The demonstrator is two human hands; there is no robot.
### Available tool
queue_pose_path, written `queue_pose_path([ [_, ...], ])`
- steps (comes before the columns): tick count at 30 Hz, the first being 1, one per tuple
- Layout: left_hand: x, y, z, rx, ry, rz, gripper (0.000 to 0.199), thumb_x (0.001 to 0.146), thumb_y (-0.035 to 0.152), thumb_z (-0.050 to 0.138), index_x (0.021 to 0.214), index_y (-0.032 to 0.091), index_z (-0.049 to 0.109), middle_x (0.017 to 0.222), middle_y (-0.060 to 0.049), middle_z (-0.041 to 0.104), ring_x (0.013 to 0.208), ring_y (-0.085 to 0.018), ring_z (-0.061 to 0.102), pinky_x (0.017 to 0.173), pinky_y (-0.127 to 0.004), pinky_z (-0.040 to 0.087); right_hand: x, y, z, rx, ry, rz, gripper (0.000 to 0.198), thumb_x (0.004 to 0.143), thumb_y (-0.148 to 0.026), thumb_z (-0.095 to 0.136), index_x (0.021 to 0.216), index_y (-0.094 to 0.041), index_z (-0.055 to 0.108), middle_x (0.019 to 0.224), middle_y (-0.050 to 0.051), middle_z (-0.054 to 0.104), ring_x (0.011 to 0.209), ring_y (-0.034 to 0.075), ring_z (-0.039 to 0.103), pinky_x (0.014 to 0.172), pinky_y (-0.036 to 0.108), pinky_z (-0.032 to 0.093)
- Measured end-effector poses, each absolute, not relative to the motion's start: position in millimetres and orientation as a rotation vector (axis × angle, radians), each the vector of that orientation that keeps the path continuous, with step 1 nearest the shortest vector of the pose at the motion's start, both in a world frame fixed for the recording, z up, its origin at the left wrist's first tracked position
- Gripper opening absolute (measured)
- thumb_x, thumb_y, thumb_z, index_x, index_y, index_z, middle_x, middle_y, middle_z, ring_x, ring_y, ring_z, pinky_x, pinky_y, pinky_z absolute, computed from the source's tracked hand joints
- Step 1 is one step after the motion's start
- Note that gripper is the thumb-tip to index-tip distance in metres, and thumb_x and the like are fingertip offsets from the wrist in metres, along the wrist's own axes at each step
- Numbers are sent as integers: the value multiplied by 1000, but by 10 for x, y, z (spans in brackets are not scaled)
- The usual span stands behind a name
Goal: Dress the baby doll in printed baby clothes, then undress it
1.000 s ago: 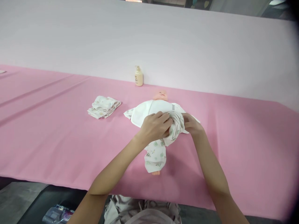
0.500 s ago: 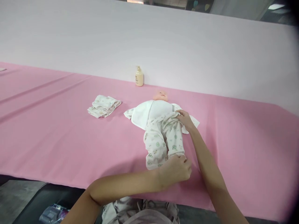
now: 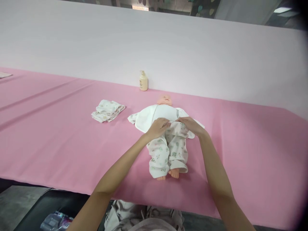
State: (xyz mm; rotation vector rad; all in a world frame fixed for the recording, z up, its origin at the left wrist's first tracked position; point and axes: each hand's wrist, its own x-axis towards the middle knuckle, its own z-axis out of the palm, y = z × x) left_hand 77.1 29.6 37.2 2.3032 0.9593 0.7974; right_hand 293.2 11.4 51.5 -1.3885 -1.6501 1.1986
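A baby doll [image 3: 165, 99] lies on its back with its head towards the wall. Its upper body is covered by a white top [image 3: 164, 112] whose sleeves spread to the sides. Printed pants [image 3: 158, 157] cover its legs, and the bare feet [image 3: 174, 173] show below the cuffs. My left hand [image 3: 158, 127] has its fingers closed on the left part of the pants' waistband. On the other side of the waistband my right hand [image 3: 191, 124] pinches the cloth. The fingertips of both hands nearly meet over the doll's belly.
A folded printed cloth [image 3: 108, 111] lies to the left of the doll. Against the white wall [image 3: 192, 54] stands a pump bottle [image 3: 143, 81]. The pink table cover [image 3: 60, 144] has its front edge near my lap. A plastic package [image 3: 56, 221] rests on a black seat at lower left.
My left hand has moved from the pant cuff near the feet up to the waistband. The doll's feet now show. My right hand has stayed at the waistband, shifting slightly.
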Motion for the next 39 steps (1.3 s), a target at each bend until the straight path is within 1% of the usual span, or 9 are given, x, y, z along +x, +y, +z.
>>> queue_pose_path([
  [6, 653, 235, 529, 2005, 715, 557, 37, 92, 47, 37, 97, 18, 60, 97, -3, 63, 86, -17, 57, 77, -28, 43, 2976, 10, 636, -1280, -1885, 1186, 33, 80, -42, 63, 106, -23, 70, 69, 0, 52, 61, 12, 44, 53, 25, 35],
  [11, 669, 277, 579, 2035, 686, 463, 29, 90, 31, 40, 105, 18, 62, 112, -5, 62, 104, -20, 55, 90, -29, 39, 2927, 3, 626, -1071, -1748, 1178, 32, 76, -40, 69, 102, -22, 70, 69, -1, 50, 61, 11, 43, 52, 25, 35],
  [15, 624, 313, 608, 2001, 582, 427, 23, 85, 29, 48, 95, 16, 64, 93, -3, 64, 84, -17, 56, 75, -27, 41, 2837, 95, 524, -1018, -1530, 1073, 33, 74, -41, 70, 102, -23, 68, 70, -2, 49, 55, 8, 38, 46, 22, 29],
  [18, 594, 334, 616, 1887, 606, 514, 15, 81, 29, 54, 87, 16, 59, 76, 1, 55, 67, -12, 49, 62, -24, 37, 2806, 137, 474, -1034, -1510, 1037, 37, 73, -43, 71, 104, -22, 67, 70, -2, 50, 56, 9, 38, 45, 22, 28],
  [22, 589, 392, 570, 1784, 657, 583, 12, 80, 29, 53, 83, 17, 53, 67, 4, 43, 57, -9, 37, 53, -23, 29, 2816, 129, 462, -1212, -1632, 987, 33, 72, -48, 70, 84, -17, 71, 64, -1, 50, 56, 10, 38, 48, 24, 30],
  [25, 536, 466, 512, 1917, 740, 586, 18, 82, 35, 53, 83, 18, 56, 64, 4, 42, 57, -10, 38, 53, -24, 28, 2849, 140, 440, -1365, -1718, 942, 39, 71, -53, 68, 62, -16, 63, 54, -3, 41, 50, 9, 31, 46, 25, 26],
  [32, 270, 792, 212, 2128, 985, 685, 43, 81, 46, 54, 55, 17, 37, 54, 5, 29, 52, -10, 30, 53, -26, 22, 2868, 361, 109, -1500, -1533, 716, 44, 74, -58, 60, 56, -20, 47, 49, -5, 32, 47, 9, 29, 44, 25, 24],
  [35, 206, 922, 55, 1860, 957, 719, 36, 77, 44, 60, 60, 18, 42, 58, 4, 38, 55, -10, 39, 54, -25, 28, 2885, 403, -28, -1497, -1386, 895, 48, 69, -56, 66, 52, -21, 38, 48, -6, 30, 46, 8, 28, 43, 24, 24],
  [39, 153, 985, -61, 1633, 937, 713, 35, 69, 43, 70, 63, 17, 48, 60, 5, 42, 56, -10, 41, 54, -24, 31, 2975, 387, -91, -1333, -1232, 1262, 40, 59, -47, 76, 56, -19, 46, 54, -4, 48, 52, 11, 45, 49, 24, 37],
])
